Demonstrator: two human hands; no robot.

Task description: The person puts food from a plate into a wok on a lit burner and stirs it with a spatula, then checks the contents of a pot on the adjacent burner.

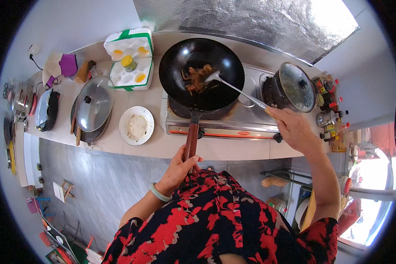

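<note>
My left hand (180, 168) is wrapped around the wooden handle (192, 135) of a black wok (171, 79), which sits over the left burner of a gas stove (224, 123). In my right hand (293, 130) is a metal wok spatula (239, 90). Its blade touches a small heap of browned, shredded food (197, 79) in the bottom of the wok. What the food is, I cannot tell. A white plate (122, 127) with a few food scraps lies on the counter, left of the stove.
A lidded pot (279, 85) occupies the right burner. Bottles and jars (326, 118) line the counter's right end. On the left are a glass-lidded pan (95, 105) and a foam egg box (148, 77) carrying a yellow-lidded jar (128, 64). Foil (250, 23) covers the wall behind.
</note>
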